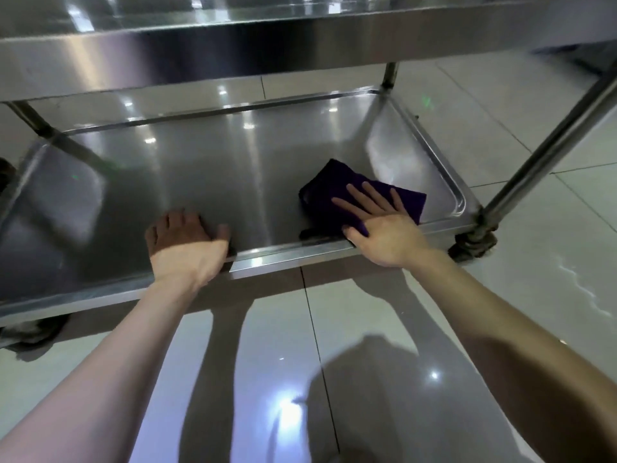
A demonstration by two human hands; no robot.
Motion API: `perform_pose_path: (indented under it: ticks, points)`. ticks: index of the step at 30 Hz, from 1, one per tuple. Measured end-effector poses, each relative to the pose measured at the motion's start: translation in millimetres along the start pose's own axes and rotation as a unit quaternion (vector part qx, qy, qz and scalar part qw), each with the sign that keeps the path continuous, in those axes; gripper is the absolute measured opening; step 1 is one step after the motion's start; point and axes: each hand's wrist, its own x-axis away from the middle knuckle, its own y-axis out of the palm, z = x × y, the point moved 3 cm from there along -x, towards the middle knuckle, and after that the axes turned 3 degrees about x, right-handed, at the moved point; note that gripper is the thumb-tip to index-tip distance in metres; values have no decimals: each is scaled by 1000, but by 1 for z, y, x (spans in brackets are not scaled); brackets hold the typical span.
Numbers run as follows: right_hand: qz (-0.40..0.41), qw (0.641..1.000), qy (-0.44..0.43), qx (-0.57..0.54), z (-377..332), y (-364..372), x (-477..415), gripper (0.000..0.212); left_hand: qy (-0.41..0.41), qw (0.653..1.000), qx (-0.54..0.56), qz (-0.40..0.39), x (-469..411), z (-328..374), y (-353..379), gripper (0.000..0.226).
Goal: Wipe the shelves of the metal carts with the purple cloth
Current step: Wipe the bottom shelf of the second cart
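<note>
My right grip (377,217) lies flat, fingers spread, pressing the folded soft purple cloth (334,182) onto the front right corner of the brushed stainless-steel lower cart shelf (233,162). My left grip (187,242), holding nothing, braces on its raised front lip (283,253). Unpinched, the cloth may bunch or slide out on that slick metal, missing the rounded corner.

Floor of glossy pale tiles (534,279) across lower and right frame. Dark grout line (314,329) running from centre down toward bottom edge; further grout lines crossing at right. Bright bluish-white glare patch (283,404) at lower centre, smaller glint (434,375) to its right. Long dark shadows (213,362) over lower-centre tiles. Wavy white streak (581,289) at right edge. Faint green spot (428,102) on upper-right tiles. Dark blurred shape (574,55) at upper right, not identifiable.
</note>
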Motion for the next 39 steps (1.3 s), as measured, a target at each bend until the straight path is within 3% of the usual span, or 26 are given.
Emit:
perform_pose_path:
  ticks: [4,7,13,16,19,25,29,33,39]
  points:
    - [1,999,-40,-15,4,4,-3,66,58,998,8,9,12,43,16,49]
    - [-11,998,-59,-19,45,-3,-25,66,66,998,9,16,9,38,22,51]
    - [21,997,77,5,135,-27,-128,66,69,996,2,52,6,40,29,57]
    - [4,994,107,6,117,-31,-187,73,66,995,-7,76,2,42,33,55]
    - [-13,998,68,13,71,-32,-211,74,60,995,-20,82,-3,47,37,54]
    - [-7,999,-42,5,-28,-11,-132,66,52,996,-19,76,-7,48,36,54]
    - [-10,994,-108,-19,-49,6,-52,63,55,996,-17,64,-6,45,34,52]
    - [-15,995,-88,-40,-13,-2,-25,60,59,997,-4,54,-3,41,30,53]
    - [-11,999,21,-24,101,-17,-37,65,63,997,1,53,2,41,28,54]
